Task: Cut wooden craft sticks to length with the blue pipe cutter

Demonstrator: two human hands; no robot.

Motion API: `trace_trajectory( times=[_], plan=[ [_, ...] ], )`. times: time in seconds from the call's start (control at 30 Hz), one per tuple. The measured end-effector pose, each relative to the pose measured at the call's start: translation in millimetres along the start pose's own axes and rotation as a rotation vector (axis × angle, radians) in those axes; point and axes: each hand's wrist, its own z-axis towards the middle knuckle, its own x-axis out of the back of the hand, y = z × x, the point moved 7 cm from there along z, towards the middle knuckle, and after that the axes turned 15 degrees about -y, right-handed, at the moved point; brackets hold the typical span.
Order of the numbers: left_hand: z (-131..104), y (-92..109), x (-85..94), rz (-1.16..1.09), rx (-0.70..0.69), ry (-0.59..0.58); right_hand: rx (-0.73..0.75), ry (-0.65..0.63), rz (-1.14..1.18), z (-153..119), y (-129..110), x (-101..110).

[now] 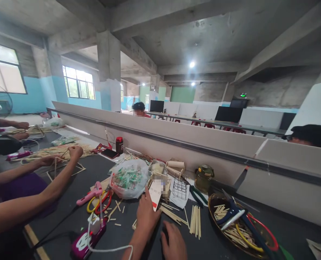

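Observation:
My left hand [146, 213] is at a white-screened phone [155, 193], its index finger along the left edge and its thumb by the lower end. Running digits and a red button show on the screen. The phone leans back against a small wooden stick frame [165, 189]. My right hand [174, 241] rests low on the dark table, fingers loosely bent and apart, holding nothing. Thin wooden sticks [174, 215] lie just beyond it, and a neat row of sticks [195, 221] is to its right.
A wicker basket [213, 225] holds sticks, pliers and scissors. Left stand a plastic bag [129, 178], a pink glue gun [91, 195] and a purple power strip [88, 240] with a white cable. A jar [204, 177] stands by the partition [176, 139]. A co-worker's hands [75, 153] hold a stick frame.

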Motion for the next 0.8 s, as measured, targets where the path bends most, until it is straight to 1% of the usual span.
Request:
trace_trajectory(
  times=[0.1,0.2,0.3,0.4,0.47,0.5,0.53,0.57,0.63,0.67,0.73,0.8],
  plan=[
    [5.8,-0.9,-3.0,0.001,0.007,-0.012,0.096,-0.005,-0.019,5.3,8.7,-16.4],
    [5.8,-1.6,0.3,-0.031,-0.015,-0.019,0.153,0.011,-0.009,9.0,11.8,-21.9],
    [3.0,5.6,8.5,-0.061,-0.014,-0.034,0.157,0.063,0.050,7.0,8.4,-18.4],
    [1.7,28.8,19.1,-0.102,-0.051,-0.024,0.119,0.083,0.200,3.2,4.7,-4.2],
    [4.6,50.2,23.4,-0.142,-0.090,-0.008,0.052,0.088,0.372,7.0,8.4,18.6],
    [7.6,61.2,23.4,-0.156,-0.105,-0.006,-0.019,0.120,0.478,11.9,14.8,36.0],
    [11.1,72.4,23.0,-0.166,-0.127,0.010,-0.119,0.185,0.587,18.2,25.0,57.2],
    [14.9,83.4,21.9,-0.176,-0.154,0.034,-0.156,0.175,0.696,30.0,30.9,76.4],
    [23.4,102.5,16.6,-0.195,-0.203,0.075,-0.214,0.234,0.925,58.8,45.7,119.4],
    [27.9,109.9,12.6,-0.203,-0.214,0.088,-0.221,0.252,1.051,75.8,52.3,137.7],
    [37.5,121.3,3.5,-0.217,-0.222,0.094,-0.196,0.205,1.231,111.9,60.2,163.2],
    [47.8,129.6,-4.6,-0.230,-0.219,0.093,-0.183,0.173,1.256,141.0,67.1,177.6]
  ],
)
